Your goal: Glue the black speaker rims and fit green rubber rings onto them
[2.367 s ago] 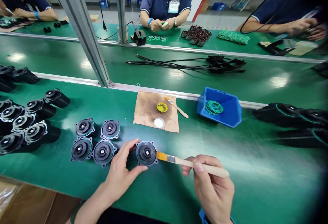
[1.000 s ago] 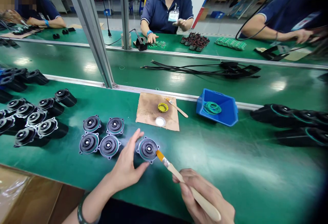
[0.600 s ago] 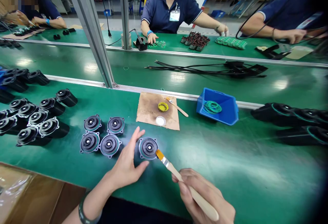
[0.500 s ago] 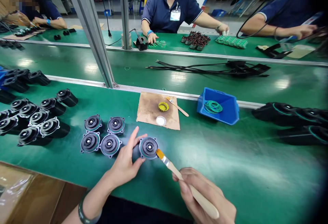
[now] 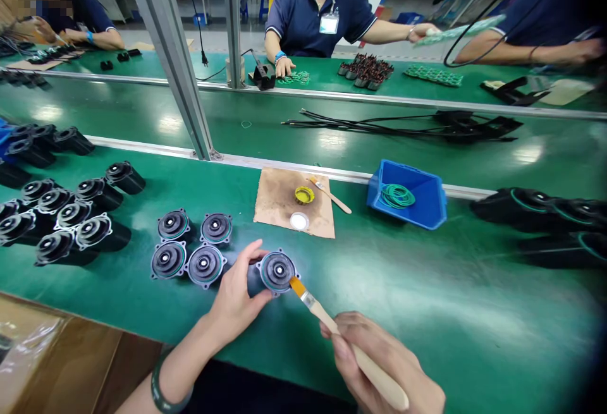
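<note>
A green surface (image 5: 455, 313) stretches before a seated line of workers, a blue plastic bin (image 5: 429, 207) standing to the right of a stained cardboard sheet (image 5: 270, 202). The person's left hand (image 5: 236, 294) cups the left side of a black flanged housing (image 5: 273, 270) between thumb and fingers; the right hand (image 5: 384, 357) grips a wooden-handled paintbrush (image 5: 318, 311). The housing sits face up between both hands, bristles at its lower-right rim. On the cardboard rests a small yellow cap (image 5: 304, 195).
</note>
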`<control>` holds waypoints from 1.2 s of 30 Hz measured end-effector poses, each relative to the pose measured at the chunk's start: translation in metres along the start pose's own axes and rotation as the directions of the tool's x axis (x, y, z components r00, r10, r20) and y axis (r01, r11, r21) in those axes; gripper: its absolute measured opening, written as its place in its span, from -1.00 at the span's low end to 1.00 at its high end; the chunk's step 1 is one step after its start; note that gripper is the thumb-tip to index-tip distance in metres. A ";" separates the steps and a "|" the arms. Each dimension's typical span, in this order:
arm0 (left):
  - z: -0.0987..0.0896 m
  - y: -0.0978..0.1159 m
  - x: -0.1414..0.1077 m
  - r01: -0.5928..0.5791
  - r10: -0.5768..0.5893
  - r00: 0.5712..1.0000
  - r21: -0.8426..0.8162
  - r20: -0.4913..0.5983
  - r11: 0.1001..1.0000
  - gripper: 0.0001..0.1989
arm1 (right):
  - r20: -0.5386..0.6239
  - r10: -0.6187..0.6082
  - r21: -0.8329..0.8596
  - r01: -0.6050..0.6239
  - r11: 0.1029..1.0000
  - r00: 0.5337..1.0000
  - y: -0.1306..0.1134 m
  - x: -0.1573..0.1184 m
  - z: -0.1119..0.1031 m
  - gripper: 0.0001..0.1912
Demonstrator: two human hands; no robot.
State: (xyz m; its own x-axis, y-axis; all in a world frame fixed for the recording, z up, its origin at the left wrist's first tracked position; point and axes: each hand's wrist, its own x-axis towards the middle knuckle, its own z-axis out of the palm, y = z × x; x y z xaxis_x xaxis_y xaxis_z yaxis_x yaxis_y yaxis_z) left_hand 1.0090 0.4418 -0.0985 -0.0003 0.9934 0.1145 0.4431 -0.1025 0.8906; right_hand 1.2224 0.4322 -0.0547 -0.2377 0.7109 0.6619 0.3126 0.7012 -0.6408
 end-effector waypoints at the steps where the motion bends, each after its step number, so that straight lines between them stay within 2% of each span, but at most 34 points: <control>1: 0.000 0.000 0.000 -0.003 0.003 1.000 0.002 -0.001 1.000 -0.13 | 0.005 -0.003 0.001 0.003 1.000 1.000 0.000 0.000 0.000 -0.79; 7: 0.004 -0.004 -0.001 -0.004 0.005 0.999 0.032 -0.039 0.999 -0.08 | 0.014 -0.017 0.007 0.017 1.000 1.000 -0.003 0.002 0.000 -0.77; 10: 0.006 -0.006 -0.001 -0.018 0.020 0.999 0.041 -0.050 0.999 -0.07 | 0.031 0.019 0.014 -0.020 1.000 0.999 -0.006 0.003 0.000 -0.75; 14: 0.006 -0.008 -0.002 -0.040 0.043 0.998 0.048 -0.048 0.998 -0.06 | 0.031 0.021 0.047 -0.023 0.999 0.999 -0.008 0.006 0.001 -0.81; 20: 0.006 -0.008 -0.002 -0.074 0.077 0.996 0.061 -0.041 0.995 -0.07 | -0.036 0.086 0.087 -0.083 0.993 0.996 -0.008 0.004 0.006 -0.85; 23: 0.006 -0.008 -0.003 -0.096 0.099 0.994 0.070 -0.042 0.993 -0.10 | -0.089 0.090 0.005 -0.090 0.996 0.992 -0.004 0.001 0.009 -0.82; 27: 0.006 -0.008 -0.003 -0.091 0.094 0.995 0.071 -0.038 0.993 -0.08 | -0.093 0.129 -0.056 -0.134 0.989 0.987 0.002 -0.001 0.009 -0.84; 32: 0.005 -0.005 -0.002 -0.095 0.098 0.994 0.077 -0.038 0.993 -0.06 | -0.122 0.241 0.013 -0.242 0.970 0.963 0.004 -0.002 0.005 -0.89; 36: 0.005 -0.006 -0.003 -0.098 0.100 0.995 0.071 -0.027 0.993 -0.10 | -0.102 0.232 0.033 -0.230 0.973 0.967 0.003 -0.001 0.007 -0.88</control>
State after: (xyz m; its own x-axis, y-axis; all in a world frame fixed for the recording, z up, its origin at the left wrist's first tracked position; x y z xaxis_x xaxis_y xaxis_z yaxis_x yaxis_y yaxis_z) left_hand 1.0110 0.4397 -0.1066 0.0196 0.9765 0.2145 0.5032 -0.1950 0.8418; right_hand 1.2170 0.4335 -0.0601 -0.0634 0.8450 0.5310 0.3280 0.5201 -0.7886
